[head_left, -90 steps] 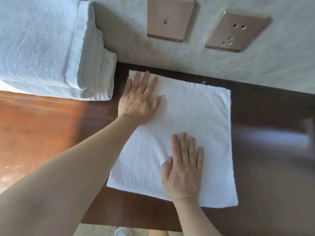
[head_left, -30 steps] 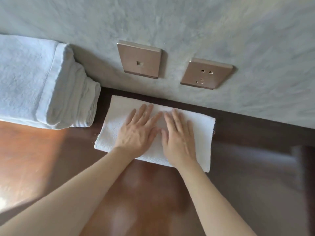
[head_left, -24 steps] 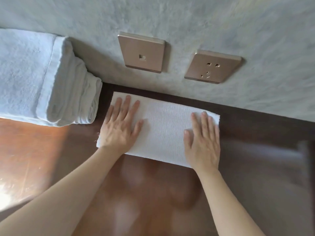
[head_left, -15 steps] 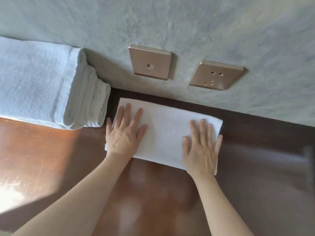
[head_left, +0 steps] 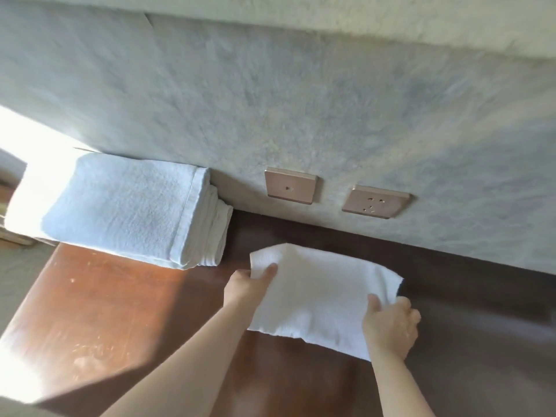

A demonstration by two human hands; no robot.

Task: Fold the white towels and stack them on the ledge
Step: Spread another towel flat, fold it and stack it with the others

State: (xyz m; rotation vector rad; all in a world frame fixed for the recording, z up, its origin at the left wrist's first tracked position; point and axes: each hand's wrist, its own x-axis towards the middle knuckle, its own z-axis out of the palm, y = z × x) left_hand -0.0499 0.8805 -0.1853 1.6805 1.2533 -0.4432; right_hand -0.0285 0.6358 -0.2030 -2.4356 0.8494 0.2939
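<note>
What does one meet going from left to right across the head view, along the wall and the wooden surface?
Stack of folded towels → left hand pinching the small white towel's left end → blank wall plate → small white towel → wall socket → right hand gripping its right end.

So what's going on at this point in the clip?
A person is folding towels on a wooden ledge. The left hand and right hand each pinch an end of a small folded white towel. A stack of folded towels sits to its left against the wall.
</note>
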